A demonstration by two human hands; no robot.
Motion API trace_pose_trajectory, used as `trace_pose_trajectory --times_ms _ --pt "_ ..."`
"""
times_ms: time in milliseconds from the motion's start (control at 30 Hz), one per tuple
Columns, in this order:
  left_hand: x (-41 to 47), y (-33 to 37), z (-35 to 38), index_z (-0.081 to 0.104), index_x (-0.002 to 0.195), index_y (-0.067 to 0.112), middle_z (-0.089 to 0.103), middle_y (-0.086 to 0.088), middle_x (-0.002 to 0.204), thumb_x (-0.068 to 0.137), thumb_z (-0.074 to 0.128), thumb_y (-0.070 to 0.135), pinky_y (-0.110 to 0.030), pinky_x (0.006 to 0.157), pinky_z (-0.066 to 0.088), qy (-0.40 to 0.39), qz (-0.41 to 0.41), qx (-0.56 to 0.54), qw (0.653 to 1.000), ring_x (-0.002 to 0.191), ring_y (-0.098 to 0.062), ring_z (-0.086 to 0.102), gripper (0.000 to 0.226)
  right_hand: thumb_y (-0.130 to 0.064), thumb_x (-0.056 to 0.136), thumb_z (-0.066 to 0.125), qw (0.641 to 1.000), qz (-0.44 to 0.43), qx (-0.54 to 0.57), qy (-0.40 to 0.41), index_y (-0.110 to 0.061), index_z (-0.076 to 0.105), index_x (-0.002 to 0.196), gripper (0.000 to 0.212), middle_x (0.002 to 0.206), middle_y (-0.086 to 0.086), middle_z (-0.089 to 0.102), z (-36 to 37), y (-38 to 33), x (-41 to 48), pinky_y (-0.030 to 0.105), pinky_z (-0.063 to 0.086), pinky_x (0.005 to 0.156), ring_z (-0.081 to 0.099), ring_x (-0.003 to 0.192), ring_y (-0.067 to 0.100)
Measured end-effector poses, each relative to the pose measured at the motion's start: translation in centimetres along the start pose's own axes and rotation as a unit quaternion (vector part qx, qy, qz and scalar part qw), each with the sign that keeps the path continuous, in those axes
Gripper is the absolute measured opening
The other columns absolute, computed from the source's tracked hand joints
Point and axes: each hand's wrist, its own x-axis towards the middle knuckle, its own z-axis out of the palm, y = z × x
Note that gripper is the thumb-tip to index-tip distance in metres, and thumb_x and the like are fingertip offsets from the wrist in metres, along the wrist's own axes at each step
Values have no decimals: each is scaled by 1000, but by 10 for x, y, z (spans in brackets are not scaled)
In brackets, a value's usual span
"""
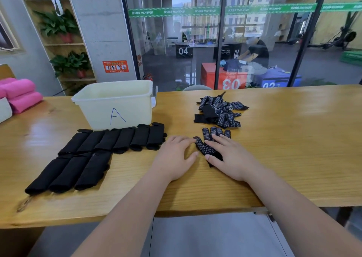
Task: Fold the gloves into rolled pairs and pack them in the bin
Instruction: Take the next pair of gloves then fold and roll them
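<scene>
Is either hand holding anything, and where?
Nothing is gripped: right hand lies flat on the dotted glove, over its palm; left hand flat beside it.

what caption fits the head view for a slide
Right hand flat on a dotted black glove, left hand beside it; rolled pairs lie before bin A, loose gloves behind.

Both bare forearms stretch over the near edge of the table [274, 139], angling inward toward each other. The left hand [176, 155] lies palm down, fingers straight and a little spread, tips just beside the glove [203, 146]. The right hand [232, 158] is flat too, palm down on that glove, thumb out toward the left hand. The hands are close but apart.
</scene>
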Motion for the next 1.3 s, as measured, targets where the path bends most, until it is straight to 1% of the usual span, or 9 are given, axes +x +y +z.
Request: trace_pose_trajectory --times_ms 167,333,400,500,567,633,833,1000,1300 --pt "0 0 0 53 151 38 51 16 153 103 50 58 -41 118 36 -12 2 7 1000 145 -12 34 52 -74 100 36 992 74 16 102 -42 56 148 62 162 -12 45 -2 2 -6 41 33 123 32 153 15" --pt "0 1 1 53 151 37 52 16 152 104 50 58 -41 119 36 -13 2 16 1000 145 -12 34 52 -72 101 32 976 114 -23 182 -41 74 125 57 136 -13 66 -3 0 -5 35 51 97 55 129 16" --pt "0 1 1 54 150 37 52 15 152 104 50 58 -40 119 36 -12 4 19 1000 145 -12 34 51 -72 101 29 977 112 -34 181 -39 70 133 61 144 -9 62 -5 4 0 38 48 105 52 135 18" --pt "2 2 3 53 150 37 51 16 152 104 49 58 -38 118 36 -12 4 23 1000 145 -11 34 51 -77 100 19 991 95 -24 95 -36 42 159 75 172 -3 28 -13 12 18 47 24 127 22 159 23" --pt "3 2 3 53 150 36 50 17 152 104 49 58 -38 119 36 -12 3 25 1000 145 -10 34 51 -83 95 8 994 110 -16 18 -34 24 166 88 177 -2 8 -17 19 33 51 13 130 7 163 23" --pt "2 1 3 53 150 36 50 17 152 104 49 58 -38 119 35 -11 -1 23 1000 145 -9 33 51 -84 93 3 988 149 -16 -25 -33 18 168 92 177 0 2 -19 28 47 54 8 130 3 163 25" --pt "3 1 3 49 152 36 45 16 155 105 45 58 -38 123 31 -11 -10 36 999 147 -9 29 52 -76 100 4 975 223 -11 19 -34 22 167 80 177 4 7 -8 41 63 57 6 130 5 163 30" --pt "12 3 7 44 155 36 38 9 163 106 41 57 -46 124 31 -8 -4 77 997 153 -16 26 53 -70 104 9 983 175 -11 61 -34 25 166 73 177 -2 10 -3 45 62 56 11 130 8 162 26" --pt "110 29 30 41 160 31 25 3 173 107 49 42 -50 127 25 -29 51 25 998 159 -23 17 55 -63 108 20 986 143 43 71 -38 41 158 60 174 -5 21 2 54 66 54 15 129 18 160 21"
